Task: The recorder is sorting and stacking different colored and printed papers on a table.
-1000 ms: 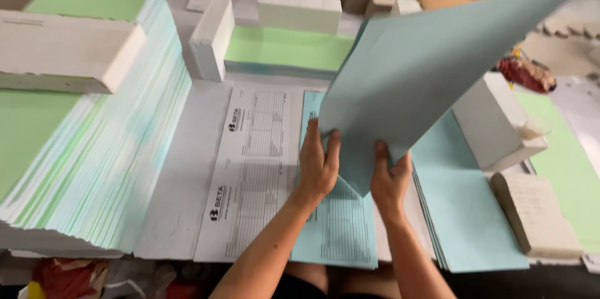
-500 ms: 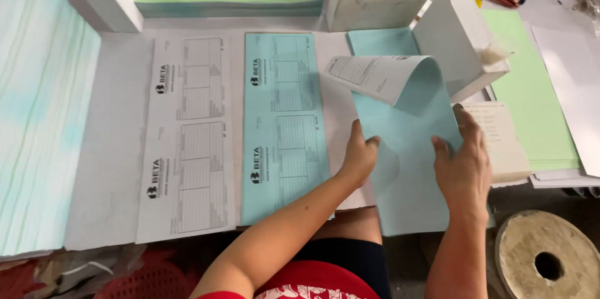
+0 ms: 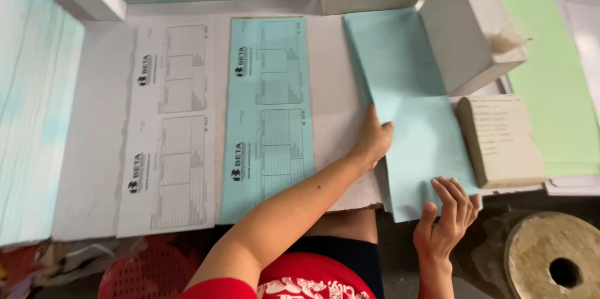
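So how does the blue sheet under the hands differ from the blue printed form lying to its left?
The blue sheet under the hands shows a plain face with no print; the blue printed form shows tables and dark marks. The plain sheet lies slightly tilted and overhangs the table's near edge, with the left hand and right hand on it; the printed form lies straight and untouched. Both are long, pale blue and flat.

The blue paper stack (image 3: pixel 412 111) is looking matt and smooth, its sheets thin and uncreased. The left hand (image 3: pixel 374 139) is pressing on it, the right hand (image 3: pixel 447 218) touching its near edge. The printed blue sheet (image 3: pixel 269 118) and the printed white sheet (image 3: pixel 169 124) to the left are showing the same dull paper finish. The grey block (image 3: pixel 503 139) on the right is looking rough and chalky, and the round disc (image 3: pixel 553 261) near it is appearing coarse, like stone.
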